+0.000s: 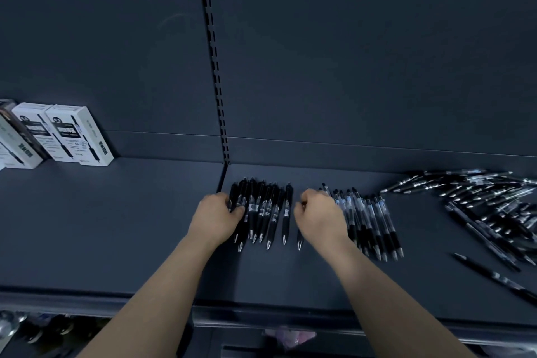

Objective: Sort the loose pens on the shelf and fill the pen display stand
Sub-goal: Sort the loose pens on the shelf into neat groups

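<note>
On the dark shelf point(145, 227) lie two sorted rows of pens with tips toward me. A row of black-barrelled pens point(261, 209) lies at the centre, and my left hand point(216, 213) rests against its left side with fingers curled onto the outermost pens. A row of clear-barrelled pens point(369, 221) lies to the right. My right hand point(316, 216) sits between the two rows, fingers curled over a pen whose tip point(299, 241) shows below the hand. An unsorted heap of loose pens point(491, 203) spreads at the far right. No display stand is in view.
White pen boxes point(72, 134) lean against the back panel at the left. A single pen point(499, 279) lies apart near the shelf's front right. The shelf's front edge point(261, 317) runs below my forearms, with a lower shelf under it.
</note>
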`<control>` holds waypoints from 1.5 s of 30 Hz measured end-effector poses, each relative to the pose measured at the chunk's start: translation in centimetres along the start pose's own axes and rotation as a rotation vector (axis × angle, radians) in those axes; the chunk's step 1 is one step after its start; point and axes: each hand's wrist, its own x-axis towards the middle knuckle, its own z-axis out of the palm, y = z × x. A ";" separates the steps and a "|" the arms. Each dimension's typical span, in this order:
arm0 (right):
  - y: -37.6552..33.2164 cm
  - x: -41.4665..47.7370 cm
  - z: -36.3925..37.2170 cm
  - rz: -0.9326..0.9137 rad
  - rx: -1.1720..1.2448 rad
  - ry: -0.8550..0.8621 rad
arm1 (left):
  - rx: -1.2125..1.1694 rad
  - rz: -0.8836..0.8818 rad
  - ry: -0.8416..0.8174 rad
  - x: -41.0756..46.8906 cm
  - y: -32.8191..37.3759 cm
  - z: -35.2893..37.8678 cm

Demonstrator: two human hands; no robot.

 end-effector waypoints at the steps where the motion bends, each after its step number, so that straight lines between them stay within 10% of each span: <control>1: 0.2 0.0 0.0 0.036 -0.064 -0.048 | 0.000 0.001 0.000 0.0 -0.1 0.1; 23: 1.0 -1.7 -2.7 -0.145 -0.004 0.010 | 0.159 0.279 0.144 -2.7 6.0 0.1; 45: 29.6 -8.5 -17.6 0.089 -0.133 0.163 | 0.183 0.786 -0.243 -12.2 28.9 19.0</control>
